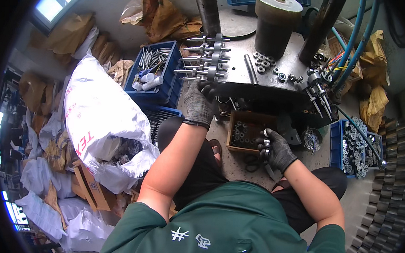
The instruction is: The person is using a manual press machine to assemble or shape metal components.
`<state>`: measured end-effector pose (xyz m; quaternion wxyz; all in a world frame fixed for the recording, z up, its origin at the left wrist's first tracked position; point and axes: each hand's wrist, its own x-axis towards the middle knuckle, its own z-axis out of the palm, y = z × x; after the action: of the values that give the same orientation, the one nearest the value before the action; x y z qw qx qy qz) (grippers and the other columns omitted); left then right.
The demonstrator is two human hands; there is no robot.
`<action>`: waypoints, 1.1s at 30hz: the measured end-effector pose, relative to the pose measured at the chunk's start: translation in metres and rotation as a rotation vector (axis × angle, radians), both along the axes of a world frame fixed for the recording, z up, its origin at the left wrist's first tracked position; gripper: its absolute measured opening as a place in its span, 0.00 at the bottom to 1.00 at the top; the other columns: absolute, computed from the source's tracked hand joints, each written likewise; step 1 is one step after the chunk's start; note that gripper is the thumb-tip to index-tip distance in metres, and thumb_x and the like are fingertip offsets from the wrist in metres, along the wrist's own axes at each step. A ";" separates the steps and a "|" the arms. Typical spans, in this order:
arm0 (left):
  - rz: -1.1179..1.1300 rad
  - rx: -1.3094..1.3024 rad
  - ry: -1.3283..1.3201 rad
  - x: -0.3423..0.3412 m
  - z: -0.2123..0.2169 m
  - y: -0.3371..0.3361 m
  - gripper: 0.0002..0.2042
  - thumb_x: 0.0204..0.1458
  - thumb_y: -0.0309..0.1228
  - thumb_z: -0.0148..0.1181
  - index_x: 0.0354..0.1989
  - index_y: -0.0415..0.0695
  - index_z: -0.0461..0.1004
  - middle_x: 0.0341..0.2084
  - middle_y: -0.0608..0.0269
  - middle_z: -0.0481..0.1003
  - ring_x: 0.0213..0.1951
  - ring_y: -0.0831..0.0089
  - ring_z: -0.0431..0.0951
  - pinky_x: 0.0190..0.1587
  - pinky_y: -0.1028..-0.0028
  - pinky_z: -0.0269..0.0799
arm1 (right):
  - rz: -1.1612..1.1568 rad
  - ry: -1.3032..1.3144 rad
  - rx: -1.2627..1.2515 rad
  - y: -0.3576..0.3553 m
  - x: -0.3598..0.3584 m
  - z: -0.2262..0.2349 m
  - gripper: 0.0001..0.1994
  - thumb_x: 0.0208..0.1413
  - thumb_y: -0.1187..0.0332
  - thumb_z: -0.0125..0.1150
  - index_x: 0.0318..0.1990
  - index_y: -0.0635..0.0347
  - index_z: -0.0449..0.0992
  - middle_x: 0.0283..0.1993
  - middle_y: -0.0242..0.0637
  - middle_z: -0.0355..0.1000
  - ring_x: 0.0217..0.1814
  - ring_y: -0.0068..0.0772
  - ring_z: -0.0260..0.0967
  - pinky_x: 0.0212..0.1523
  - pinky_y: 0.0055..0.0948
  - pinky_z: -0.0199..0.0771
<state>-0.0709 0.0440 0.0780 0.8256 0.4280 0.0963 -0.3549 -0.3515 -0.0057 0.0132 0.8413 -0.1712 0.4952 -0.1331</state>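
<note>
My left hand [199, 104], in a dark grey glove, is raised at the near left corner of a metal press table [236, 59]. Its fingers are slightly curled and apart, right below the nearest of several rotor shafts [211, 73] lying in a row along the table's left edge. Whether a fingertip touches that shaft I cannot tell. My right hand [279, 152], gloved alike, is closed around a few small shiny ring bearings [267, 143] above a cardboard box [245, 148]. More bearings [264, 63] and a metal rod [251, 69] lie on the table.
A thick steel cylinder [277, 26] stands on the table between two posts. Further shafts [319, 89] lean at its right edge. Blue crates hold pins [153, 58] at left and metal parts [359, 145] at right. A white sack [103, 116] bulges at left; blue hoses [356, 38] hang at right.
</note>
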 end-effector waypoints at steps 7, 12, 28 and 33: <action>-0.141 -0.203 -0.329 0.071 0.017 0.087 0.08 0.63 0.31 0.56 0.47 0.46 0.75 0.34 0.64 0.78 0.34 0.72 0.78 0.38 0.69 0.77 | -0.011 -0.122 0.032 -0.026 0.000 -0.098 0.07 0.64 0.58 0.59 0.37 0.46 0.74 0.24 0.26 0.70 0.24 0.26 0.69 0.29 0.33 0.75; -0.432 0.454 -0.827 0.132 -0.094 0.163 0.11 0.63 0.34 0.56 0.46 0.40 0.77 0.35 0.60 0.79 0.34 0.72 0.80 0.39 0.72 0.77 | -0.001 0.148 -0.157 -0.038 -0.014 -0.127 0.03 0.63 0.61 0.59 0.39 0.44 0.74 0.31 0.26 0.71 0.35 0.29 0.70 0.45 0.43 0.76; -0.640 1.639 -1.132 0.239 -0.338 0.312 0.17 0.55 0.39 0.57 0.46 0.42 0.81 0.47 0.40 0.79 0.51 0.47 0.79 0.57 0.53 0.74 | 0.783 0.233 -0.893 -0.008 -0.048 -0.045 0.17 0.60 0.72 0.57 0.56 0.68 0.73 0.50 0.43 0.78 0.52 0.37 0.77 0.55 0.35 0.77; -0.819 1.656 -1.026 0.234 -0.373 0.274 0.20 0.51 0.36 0.57 0.51 0.41 0.79 0.54 0.38 0.75 0.58 0.48 0.76 0.61 0.55 0.71 | 0.913 0.310 -0.974 -0.020 -0.094 0.005 0.17 0.57 0.79 0.55 0.54 0.70 0.74 0.49 0.44 0.78 0.53 0.34 0.76 0.57 0.33 0.75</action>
<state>0.1635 0.3184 -0.2954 0.0349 0.9563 -0.2039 -0.2064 -0.4459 -0.0256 0.0181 0.5595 -0.7388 0.3718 0.0537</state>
